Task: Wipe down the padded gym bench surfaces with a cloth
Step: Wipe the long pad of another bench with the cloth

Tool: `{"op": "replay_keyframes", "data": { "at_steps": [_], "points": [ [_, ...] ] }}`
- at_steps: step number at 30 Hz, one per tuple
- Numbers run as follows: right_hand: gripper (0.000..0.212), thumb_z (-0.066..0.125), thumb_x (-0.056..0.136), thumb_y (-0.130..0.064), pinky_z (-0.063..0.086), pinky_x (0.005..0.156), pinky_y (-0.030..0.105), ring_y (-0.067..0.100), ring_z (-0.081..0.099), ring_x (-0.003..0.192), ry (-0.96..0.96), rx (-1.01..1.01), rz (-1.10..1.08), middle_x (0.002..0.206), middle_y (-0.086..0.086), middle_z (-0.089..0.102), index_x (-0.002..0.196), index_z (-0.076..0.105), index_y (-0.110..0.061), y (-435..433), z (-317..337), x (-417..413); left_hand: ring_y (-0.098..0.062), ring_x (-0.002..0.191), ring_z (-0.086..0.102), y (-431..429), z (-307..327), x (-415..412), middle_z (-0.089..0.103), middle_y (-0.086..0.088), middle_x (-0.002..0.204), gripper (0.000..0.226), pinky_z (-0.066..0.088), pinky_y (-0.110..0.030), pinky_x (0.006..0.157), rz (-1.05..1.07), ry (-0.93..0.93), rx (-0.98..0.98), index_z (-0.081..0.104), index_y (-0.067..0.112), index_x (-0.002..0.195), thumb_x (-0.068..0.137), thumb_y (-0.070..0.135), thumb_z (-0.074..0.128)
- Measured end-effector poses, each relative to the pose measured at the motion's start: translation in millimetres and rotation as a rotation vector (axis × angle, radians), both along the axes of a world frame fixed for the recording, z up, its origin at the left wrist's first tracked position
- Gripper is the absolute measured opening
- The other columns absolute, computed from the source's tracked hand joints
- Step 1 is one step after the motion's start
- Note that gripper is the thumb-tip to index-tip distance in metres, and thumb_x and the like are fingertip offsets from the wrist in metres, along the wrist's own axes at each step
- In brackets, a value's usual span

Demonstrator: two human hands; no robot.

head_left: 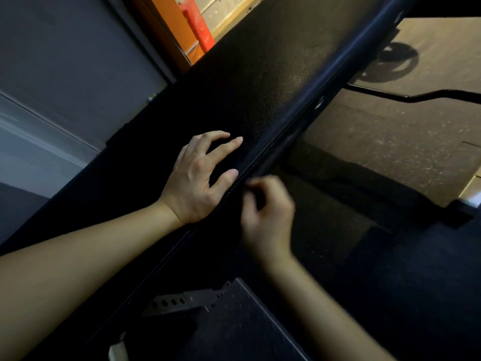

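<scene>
A black padded bench (260,74) with pebbled upholstery runs diagonally from 7 o'clock to 1 o'clock. A stitched seam (262,158) follows its 4 o'clock edge. At centre, a left hand (197,183) rests on the pad, fingers spread. Just beside the seam, a blurred right hand (268,212) curls, perhaps touching the pad's side. Speckled tan floor (390,142) shows at 3 o'clock.

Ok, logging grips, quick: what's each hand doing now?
Left hand: open, spread on the bench pad.
Right hand: curled at the pad's edge, blurred; grip cannot be told.
</scene>
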State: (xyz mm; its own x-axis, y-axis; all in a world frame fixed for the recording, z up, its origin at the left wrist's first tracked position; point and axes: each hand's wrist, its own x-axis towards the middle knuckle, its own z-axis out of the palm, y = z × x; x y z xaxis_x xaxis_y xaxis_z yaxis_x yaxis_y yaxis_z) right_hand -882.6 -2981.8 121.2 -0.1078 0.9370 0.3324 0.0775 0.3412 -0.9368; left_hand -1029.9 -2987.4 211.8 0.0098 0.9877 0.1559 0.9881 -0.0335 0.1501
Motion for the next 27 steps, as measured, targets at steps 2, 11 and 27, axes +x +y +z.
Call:
{"op": "replay_keyframes", "data": {
  "at_steps": [2, 11, 27],
  "points": [
    [0.014, 0.065, 0.085, -0.001, 0.054, 0.077, 0.038, 0.019, 0.063, 0.086, -0.050, 0.049, 0.196, 0.094, 0.005, 0.063, 0.097, 0.067, -0.007, -34.5, -3.6, 0.1, -0.018, 0.136, 0.041, 0.3, 0.0, -0.7, 0.045, 0.005, 0.149, 0.059, 0.034, -0.050, 0.115, 0.000, -0.002, 0.003, 0.051, 0.027, 0.150, 0.094, 0.045, 0.049],
    [0.014, 0.062, 0.084, 0.000, 0.053, 0.078, 0.037, 0.016, 0.060, 0.084, -0.045, -0.001, 0.006, 0.092, 0.004, 0.063, 0.095, 0.067, -0.008, 2.1, -0.1, 1.3, -0.020, 0.137, 0.041, 0.5, -0.3, 0.7, 0.045, 0.003, 0.149, 0.059, 0.034, -0.051, 0.115, 0.006, -0.006, 0.000, 0.052, 0.027, 0.149, 0.094, 0.046, 0.049],
    [0.014, 0.063, 0.082, -0.007, 0.052, 0.077, 0.032, 0.017, 0.063, 0.083, -0.120, 0.061, 0.107, 0.091, 0.003, 0.067, 0.094, 0.070, -0.011, 5.3, 2.7, 8.0, -0.019, 0.136, 0.042, 0.1, -1.1, -1.1, 0.046, 0.003, 0.149, 0.058, 0.033, -0.045, 0.115, -0.014, -0.024, 0.013, 0.052, 0.026, 0.149, 0.094, 0.045, 0.048]
  ]
}}
